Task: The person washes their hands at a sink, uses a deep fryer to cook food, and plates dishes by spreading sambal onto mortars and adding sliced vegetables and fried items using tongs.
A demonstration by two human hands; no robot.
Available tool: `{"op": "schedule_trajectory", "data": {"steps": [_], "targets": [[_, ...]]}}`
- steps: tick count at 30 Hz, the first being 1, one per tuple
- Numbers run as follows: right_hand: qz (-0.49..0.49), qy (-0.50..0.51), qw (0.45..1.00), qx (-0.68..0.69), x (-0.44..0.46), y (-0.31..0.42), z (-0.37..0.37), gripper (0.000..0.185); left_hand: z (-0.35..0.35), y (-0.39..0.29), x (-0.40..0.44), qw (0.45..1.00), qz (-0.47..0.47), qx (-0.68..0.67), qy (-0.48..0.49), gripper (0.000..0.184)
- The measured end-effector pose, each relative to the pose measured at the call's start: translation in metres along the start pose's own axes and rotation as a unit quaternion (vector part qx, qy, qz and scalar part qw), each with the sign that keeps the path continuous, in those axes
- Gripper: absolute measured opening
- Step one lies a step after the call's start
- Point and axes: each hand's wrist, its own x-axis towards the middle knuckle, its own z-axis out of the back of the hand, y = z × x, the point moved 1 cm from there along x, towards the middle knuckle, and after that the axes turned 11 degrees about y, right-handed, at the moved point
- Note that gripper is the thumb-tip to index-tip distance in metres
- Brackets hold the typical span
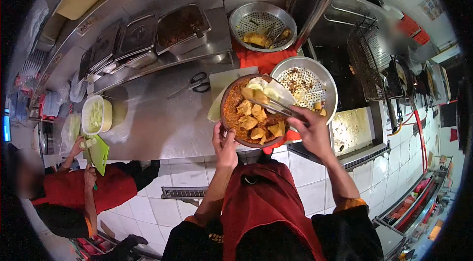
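Note:
My left hand holds the rim of a round brown bowl from the lower left, its fingers wrapped at the edge. Red sauce, browned chunks and pale green slices fill the bowl. Metal tongs are gripped in my right hand. Their tips reach over the upper part of the bowl, at a yellowish-brown piece. Behind the bowl lies a cutting board. Just right of the bowl, a perforated metal pan holds crumbs and a few pieces.
Black-handled scissors lie on the steel counter. Another perforated pan and metal food containers stand behind. A fryer basket is at right. At left, a co-worker holds a green board near a white tub.

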Motion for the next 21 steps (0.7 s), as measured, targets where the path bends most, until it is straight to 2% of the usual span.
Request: {"op": "schedule_trajectory", "data": {"steps": [1,4,5,6,8,10,11,14,16,18,21], "targets": [[0.015,0.005,0.999,-0.031,0.009,0.006,-0.006,0.037,0.001,-0.001,0.0,1.0,0.003,0.003,0.008,0.039],[-0.05,0.034,0.998,0.007,0.011,0.01,0.002,0.037,0.004,-0.001,0.0,1.0,-0.014,-0.007,0.023,0.039],[-0.053,0.017,0.997,0.052,0.004,0.007,0.009,0.036,0.01,0.002,0.0,0.999,-0.025,-0.003,0.028,0.039],[-0.056,0.003,0.998,0.034,-0.004,0.012,0.022,0.035,0.016,0.006,-0.001,0.999,-0.032,0.0,0.038,0.039],[-0.053,-0.086,0.993,0.06,-0.025,-0.005,0.051,0.033,0.018,0.002,-0.005,0.999,-0.011,-0.043,-0.004,0.038],[-0.105,-0.103,0.989,-0.033,-0.048,-0.024,0.091,0.031,0.022,-0.001,-0.004,0.999,-0.028,-0.039,-0.005,0.037],[-0.166,-0.061,0.98,-0.091,-0.06,-0.026,0.105,0.03,0.025,-0.004,-0.004,0.999,-0.032,-0.033,0.008,0.037],[-0.202,0.01,0.967,-0.155,-0.087,-0.031,0.099,0.031,0.023,-0.019,-0.004,0.999,-0.047,-0.002,0.024,0.034],[-0.134,0.01,0.962,-0.236,-0.098,-0.056,0.08,0.035,0.024,-0.02,-0.007,0.998,-0.06,0.012,0.011,0.034],[-0.072,-0.004,0.954,-0.291,-0.085,-0.051,0.057,0.033,0.029,-0.015,-0.008,0.998,-0.055,0.02,0.007,0.033],[-0.113,0.002,0.954,-0.278,-0.073,-0.075,0.035,0.032,0.03,-0.012,-0.009,0.998,-0.056,0.025,-0.003,0.033]]}}
